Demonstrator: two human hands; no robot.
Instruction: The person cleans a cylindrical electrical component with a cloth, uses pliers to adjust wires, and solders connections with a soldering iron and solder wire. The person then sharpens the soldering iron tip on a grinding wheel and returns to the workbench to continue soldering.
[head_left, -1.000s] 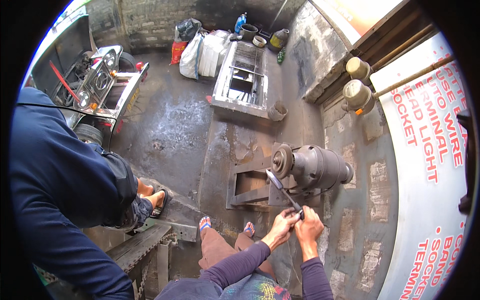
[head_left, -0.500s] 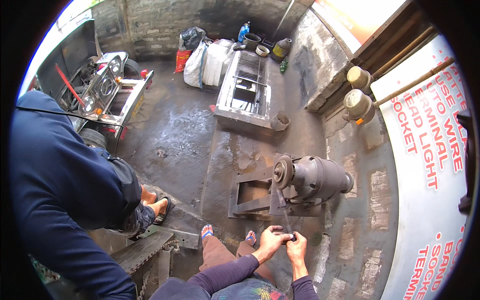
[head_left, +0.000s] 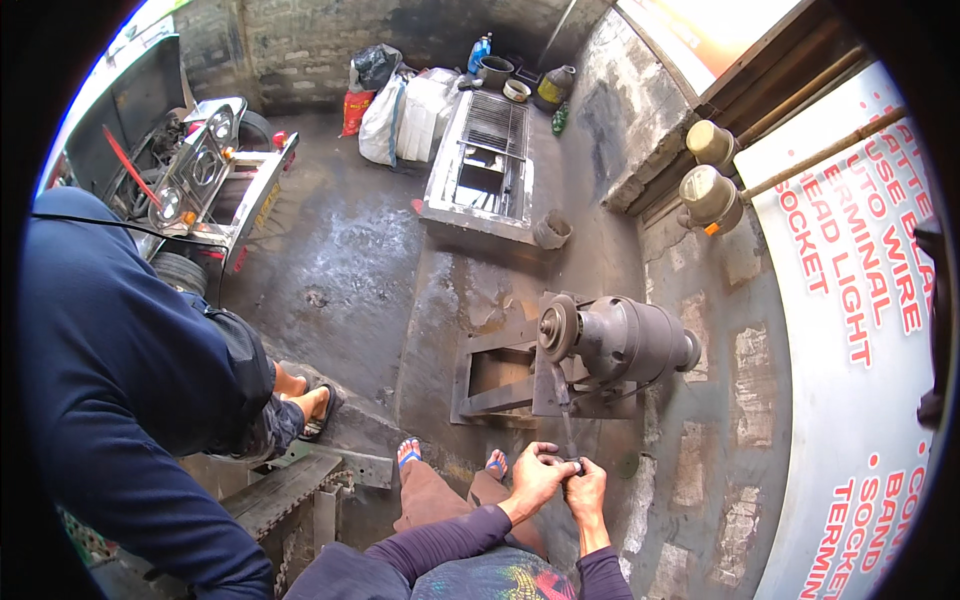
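Note:
Both my hands meet low in front of me, near the middle. My left hand (head_left: pixel 536 484) is closed in a pinch, and its fingertips touch those of my right hand (head_left: pixel 588 494), which is closed as well. Between them is a small dark piece (head_left: pixel 577 467), mostly covered by the fingers, so its kind does not show. Just beyond my hands stands a grey motor (head_left: pixel 632 340) with a round grinding wheel (head_left: pixel 558 328) on its left end. A grey bar (head_left: pixel 567 410) slopes down from the wheel toward my hands.
A metal frame (head_left: pixel 490 402) carries the motor. At left stands a person in a dark blue top (head_left: pixel 150 350), beside a vehicle front (head_left: pixel 205 180). A low white-edged stand with a grille (head_left: pixel 480 220) lies farther back, near sacks (head_left: pixel 383 125). A printed banner (head_left: pixel 860 390) hangs at right.
My hands have shifted slightly, and the fingers now cover more of the dark piece. The whole view has moved a little, so the surroundings appear slightly left and higher.

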